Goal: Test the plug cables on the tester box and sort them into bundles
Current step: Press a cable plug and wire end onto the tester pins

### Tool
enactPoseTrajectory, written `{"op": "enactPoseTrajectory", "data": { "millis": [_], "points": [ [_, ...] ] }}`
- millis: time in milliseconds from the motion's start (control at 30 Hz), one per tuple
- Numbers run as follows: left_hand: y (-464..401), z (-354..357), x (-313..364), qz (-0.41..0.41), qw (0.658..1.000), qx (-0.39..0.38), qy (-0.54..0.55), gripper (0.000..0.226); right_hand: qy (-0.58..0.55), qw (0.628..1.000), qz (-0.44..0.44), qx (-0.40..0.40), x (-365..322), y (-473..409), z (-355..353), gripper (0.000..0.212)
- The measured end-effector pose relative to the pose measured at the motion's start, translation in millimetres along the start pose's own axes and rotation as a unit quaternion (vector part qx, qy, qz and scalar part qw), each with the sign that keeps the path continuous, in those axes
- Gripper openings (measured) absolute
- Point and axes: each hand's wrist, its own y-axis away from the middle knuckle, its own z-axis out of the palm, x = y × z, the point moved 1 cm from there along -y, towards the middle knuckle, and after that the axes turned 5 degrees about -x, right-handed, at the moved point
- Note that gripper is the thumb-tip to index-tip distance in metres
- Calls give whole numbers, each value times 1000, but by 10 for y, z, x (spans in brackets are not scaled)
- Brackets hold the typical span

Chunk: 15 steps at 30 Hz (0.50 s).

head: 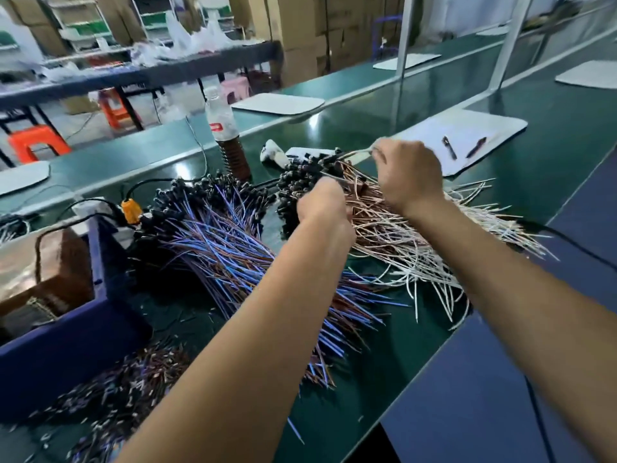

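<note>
Two heaps of plug cables lie on the green bench. The left heap (220, 242) has black plugs with blue and brown wires. The right heap (400, 242) has black plugs with white and copper-brown wires. My left hand (322, 203) is closed around a bunch of cables at the plug end of the right heap. My right hand (409, 177) pinches a white-and-brown cable (355, 153) lifted above that heap. A white device (293, 153), possibly the tester box, lies behind the plugs, mostly hidden.
A blue bin (66, 329) with a brown block sits at the left. A drink bottle (225, 128) stands behind the heaps. An orange connector (131, 210) with black leads lies near the bin. Two pens (462, 148) rest on a white mat. Wire offcuts (117, 389) litter the near left.
</note>
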Motion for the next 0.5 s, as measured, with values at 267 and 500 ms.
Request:
{"op": "enactPoseTrajectory", "data": {
  "millis": [267,500],
  "points": [
    [-157,-221,-90,-29,996,71,48,48,13,952,27,-306,117,-133,636,113],
    [-217,-152,-87,22,996,53,66,37,-90,977,-6,-195,208,-106,576,94]
  ]
}}
